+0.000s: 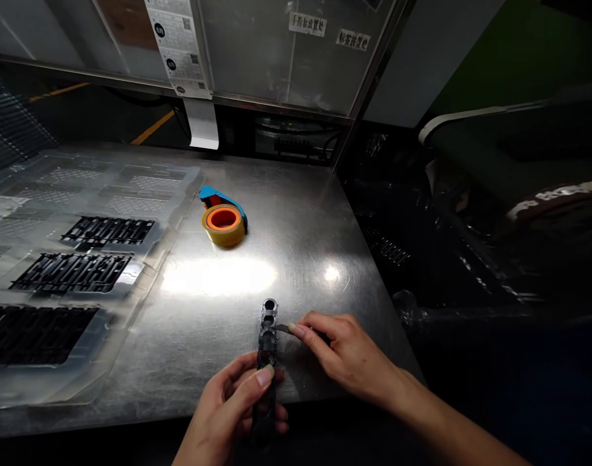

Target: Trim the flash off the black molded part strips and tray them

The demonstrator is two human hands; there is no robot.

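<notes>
My left hand [242, 398] is closed around the lower part of a long, narrow black plastic part [267, 343] with round openings at its far end. The part points away from me over the front edge of the metal table. From the right, my right hand [347, 346] grips a small knife [283, 328] with a thin dark blade. Its tip meets or nearly meets the side of the black part near the openings; whether they touch I cannot tell. Most of the knife's handle is hidden in my fingers.
Clear plastic trays [150, 272] on the left hold rows of similar black parts [72, 272]. A blue tape dispenser with a yellow roll [224, 225] lies on the metal table [305, 213]. A label strip [176, 48] hangs at the back. Black plastic sheeting [451, 259] lies right.
</notes>
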